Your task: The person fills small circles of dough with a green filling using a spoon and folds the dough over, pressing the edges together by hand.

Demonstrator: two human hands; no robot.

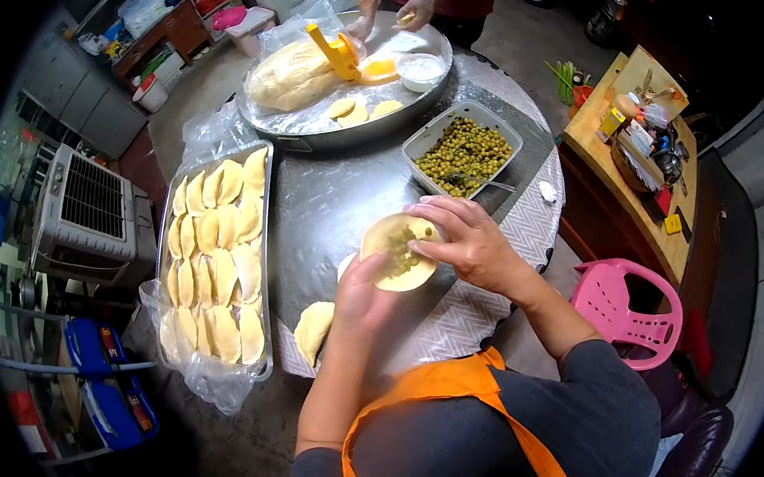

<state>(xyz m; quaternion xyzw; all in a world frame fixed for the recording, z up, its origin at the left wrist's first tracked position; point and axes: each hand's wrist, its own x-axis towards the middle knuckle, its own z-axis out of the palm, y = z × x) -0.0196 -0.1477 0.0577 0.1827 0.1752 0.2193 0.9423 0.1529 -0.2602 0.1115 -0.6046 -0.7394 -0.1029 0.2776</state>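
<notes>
A flat dough round (382,237) carries a mound of pea filling (401,255) and is held up over the table's near side. My left hand (362,292) supports it from below, thumb on its rim. On the right edge my right hand (464,243) grips the same round, its thumb reaching onto the filling. Just beyond stands a plastic tub (409,150) of seasoned green peas (462,151) with a spoon (483,181) in it. One folded dumpling (314,331) lies beside my left forearm.
At left, a metal tray (269,245) lined with plastic holds rows of folded dumplings (223,274). Across the table, a large round pan (323,139) contains dough (293,76), a yellow press (339,56) and a flour bowl (420,72). A co-worker's gloved hands (417,12) are over it.
</notes>
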